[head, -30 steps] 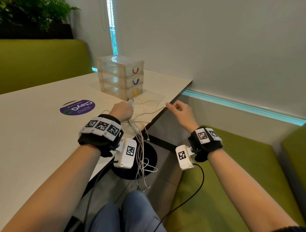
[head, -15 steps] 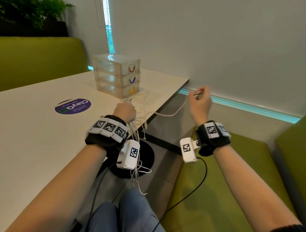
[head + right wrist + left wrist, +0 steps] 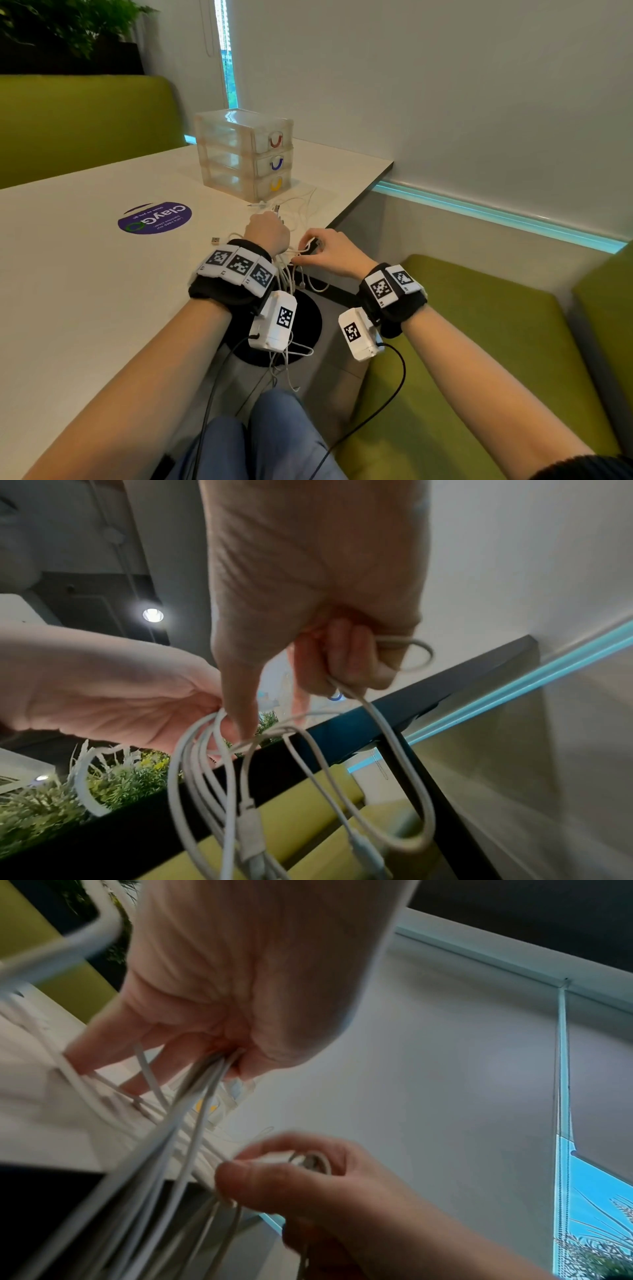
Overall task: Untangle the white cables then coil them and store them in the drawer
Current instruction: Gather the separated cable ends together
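Observation:
Several white cables (image 3: 286, 284) hang in a tangled bunch over the table's near right edge; more strands (image 3: 301, 209) lie on the tabletop in front of the drawers. My left hand (image 3: 267, 233) grips the bunch (image 3: 205, 1085) at the table edge. My right hand (image 3: 322, 250) sits close beside it, fingers curled round a loop of one white cable (image 3: 404, 653), which hangs down in a long loop (image 3: 407, 804). The clear three-drawer unit (image 3: 245, 154), with red, blue and yellow handles, stands shut at the table's far side.
A loose USB plug end (image 3: 215, 241) lies on the white table (image 3: 85, 291) left of my left hand. A purple round sticker (image 3: 154, 217) is farther left. Green bench seats (image 3: 479, 342) flank the table, with its black round base (image 3: 308, 322) below. A white wall stands to the right.
My right hand, which had pulled a cable out and up to the right, has come back down next to the left hand at the table edge, now holding a cable loop. The left hand stays put.

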`<act>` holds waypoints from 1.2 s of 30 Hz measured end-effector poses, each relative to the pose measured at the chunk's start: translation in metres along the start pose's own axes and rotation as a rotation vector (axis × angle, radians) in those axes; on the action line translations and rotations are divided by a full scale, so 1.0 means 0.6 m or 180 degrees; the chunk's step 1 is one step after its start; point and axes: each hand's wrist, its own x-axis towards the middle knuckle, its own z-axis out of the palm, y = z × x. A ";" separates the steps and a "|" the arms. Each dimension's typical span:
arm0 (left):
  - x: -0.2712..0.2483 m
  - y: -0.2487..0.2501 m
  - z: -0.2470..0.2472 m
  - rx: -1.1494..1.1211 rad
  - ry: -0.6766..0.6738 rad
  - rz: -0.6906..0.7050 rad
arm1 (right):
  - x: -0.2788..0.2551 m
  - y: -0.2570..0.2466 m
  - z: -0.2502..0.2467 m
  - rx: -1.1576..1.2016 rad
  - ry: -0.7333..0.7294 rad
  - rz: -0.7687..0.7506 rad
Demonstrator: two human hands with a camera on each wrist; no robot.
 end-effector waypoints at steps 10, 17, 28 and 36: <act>-0.002 -0.003 -0.002 0.0191 0.0055 0.0137 | 0.002 0.029 0.005 -0.0631 0.0080 0.0080; -0.001 -0.014 -0.009 0.0328 0.0094 0.0112 | 0.003 0.045 -0.070 0.0348 0.1190 0.0210; -0.013 -0.016 -0.025 0.0696 0.0129 -0.0129 | -0.020 0.024 -0.018 -0.0165 0.0014 0.0138; -0.059 0.032 -0.020 0.1312 0.0827 0.0273 | 0.006 -0.054 0.025 -0.0688 -0.0917 0.0076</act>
